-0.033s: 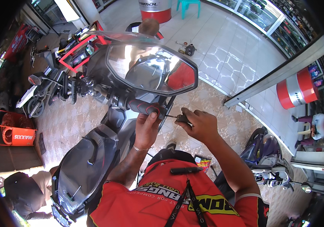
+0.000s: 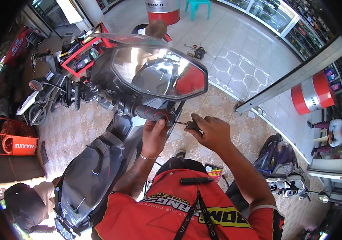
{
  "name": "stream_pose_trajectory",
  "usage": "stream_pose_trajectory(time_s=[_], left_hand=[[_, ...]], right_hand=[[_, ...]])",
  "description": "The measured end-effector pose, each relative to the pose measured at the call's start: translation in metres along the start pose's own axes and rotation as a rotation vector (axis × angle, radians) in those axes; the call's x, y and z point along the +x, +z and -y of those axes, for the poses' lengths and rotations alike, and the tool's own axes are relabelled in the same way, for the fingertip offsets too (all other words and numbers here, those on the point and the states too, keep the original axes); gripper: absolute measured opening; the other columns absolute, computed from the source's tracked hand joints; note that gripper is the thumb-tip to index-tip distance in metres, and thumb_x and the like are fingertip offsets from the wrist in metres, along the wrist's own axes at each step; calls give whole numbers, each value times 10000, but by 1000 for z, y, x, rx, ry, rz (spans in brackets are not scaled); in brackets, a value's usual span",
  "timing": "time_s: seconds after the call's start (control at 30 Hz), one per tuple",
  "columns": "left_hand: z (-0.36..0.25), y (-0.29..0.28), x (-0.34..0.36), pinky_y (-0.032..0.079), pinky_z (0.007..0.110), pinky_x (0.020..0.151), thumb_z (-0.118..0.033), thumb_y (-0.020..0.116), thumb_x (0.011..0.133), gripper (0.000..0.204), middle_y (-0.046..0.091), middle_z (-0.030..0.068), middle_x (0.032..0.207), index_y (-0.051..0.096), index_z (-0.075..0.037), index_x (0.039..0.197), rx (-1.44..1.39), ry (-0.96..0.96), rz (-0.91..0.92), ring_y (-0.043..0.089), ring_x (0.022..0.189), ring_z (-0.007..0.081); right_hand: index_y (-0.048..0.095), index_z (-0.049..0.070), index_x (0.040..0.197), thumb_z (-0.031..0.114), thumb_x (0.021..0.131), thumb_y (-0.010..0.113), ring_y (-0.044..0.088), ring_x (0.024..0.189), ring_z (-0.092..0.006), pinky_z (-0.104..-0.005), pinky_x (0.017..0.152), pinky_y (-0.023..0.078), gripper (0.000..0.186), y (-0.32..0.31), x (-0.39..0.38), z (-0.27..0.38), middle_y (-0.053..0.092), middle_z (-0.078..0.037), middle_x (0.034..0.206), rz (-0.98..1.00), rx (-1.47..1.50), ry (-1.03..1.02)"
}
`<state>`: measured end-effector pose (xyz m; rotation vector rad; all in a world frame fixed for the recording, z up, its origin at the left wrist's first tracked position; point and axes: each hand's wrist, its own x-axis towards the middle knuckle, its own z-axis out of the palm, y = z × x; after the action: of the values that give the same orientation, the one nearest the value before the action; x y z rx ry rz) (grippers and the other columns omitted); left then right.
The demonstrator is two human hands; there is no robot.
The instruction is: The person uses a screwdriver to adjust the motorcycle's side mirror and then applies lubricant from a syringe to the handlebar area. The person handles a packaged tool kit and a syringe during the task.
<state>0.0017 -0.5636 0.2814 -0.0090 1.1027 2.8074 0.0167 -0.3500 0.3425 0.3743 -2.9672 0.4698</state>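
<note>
My left hand (image 2: 154, 138) is closed around the outer end of a black handlebar grip (image 2: 146, 112) with red lines, its thumb lying along the grip. In my right hand (image 2: 214, 134) is a black-handled tool (image 2: 193, 125) with a thin shaft, pinched between thumb and fingers. The shaft points left at the end of the grip; whether its tip sits inside, I cannot tell. Just beyond my hands is a large mirror (image 2: 159, 74) on the handlebar. The scooter's dark seat (image 2: 89, 180) extends toward the lower left.
A person (image 2: 29, 204) bends beside the scooter's rear; another person (image 2: 157, 30) is beyond its front. A red tool cart (image 2: 73, 69) and a parked motorcycle (image 2: 39, 106) are on the left. A metal post (image 2: 291, 78) and red-and-white drum (image 2: 313, 94) stand on the right.
</note>
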Motion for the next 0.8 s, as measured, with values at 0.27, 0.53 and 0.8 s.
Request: stream_pose_trajectory(time_s=[0.27, 0.53, 0.8], left_hand=[[0, -6, 9, 530, 383, 928, -244, 767, 922, 401, 673, 41, 1185, 619, -68, 1251, -21, -6, 35, 654, 1066, 184], [-5, -10, 4, 478, 354, 986, -187, 739, 942, 326, 666, 52, 1191, 633, -66, 1226, -57, -26, 74, 617, 1111, 169], [-4, 0, 10, 507, 346, 967, -236, 754, 926, 426, 656, 78, 1182, 603, -29, 1266, 1, 21, 81, 635, 1073, 184]], right_hand=[[752, 106, 1005, 585, 933, 646, 572, 541, -207, -375, 522, 450, 496, -29, 4, -1, 586, -79, 628, 405, 453, 137], [744, 88, 1152, 623, 965, 599, 487, 613, -103, -297, 555, 395, 585, -34, 14, -3, 522, 7, 660, 881, 1168, 612], [680, 59, 987, 432, 1017, 538, 709, 746, -368, -470, 655, 545, 400, -29, 24, 35, 694, -194, 759, 409, 341, 10]])
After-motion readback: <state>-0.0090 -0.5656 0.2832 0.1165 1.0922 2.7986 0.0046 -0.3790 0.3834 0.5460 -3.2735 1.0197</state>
